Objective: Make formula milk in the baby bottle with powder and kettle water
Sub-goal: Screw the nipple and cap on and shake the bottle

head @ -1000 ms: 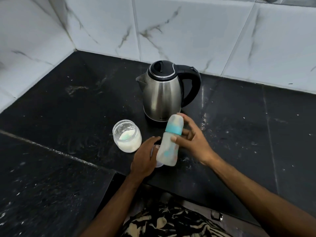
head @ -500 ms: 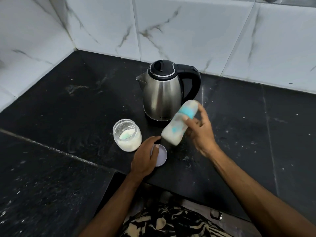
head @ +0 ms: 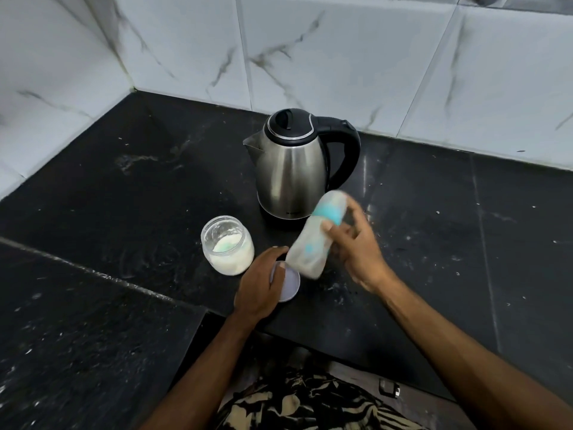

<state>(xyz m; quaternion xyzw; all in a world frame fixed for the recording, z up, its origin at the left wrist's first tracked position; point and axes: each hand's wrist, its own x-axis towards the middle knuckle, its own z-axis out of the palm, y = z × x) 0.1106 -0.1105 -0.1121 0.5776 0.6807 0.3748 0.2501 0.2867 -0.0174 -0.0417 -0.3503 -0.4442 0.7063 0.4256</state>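
Bottle (head: 313, 240) lower now | blurred, tilted, cap up-right | right hand (head: 356, 252) gripping

A home kitchen corner is showing here — a black stone countertop (head: 93, 197) is meeting white marble-look wall tiles (head: 341, 51), and a steel electric kettle (head: 293, 169) is standing beside an open powder jar (head: 228, 245).

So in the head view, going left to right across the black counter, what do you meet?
Open glass jar of white powder → left hand resting on the round pale lid → tilted, blurred baby bottle with teal collar → right hand holding it.
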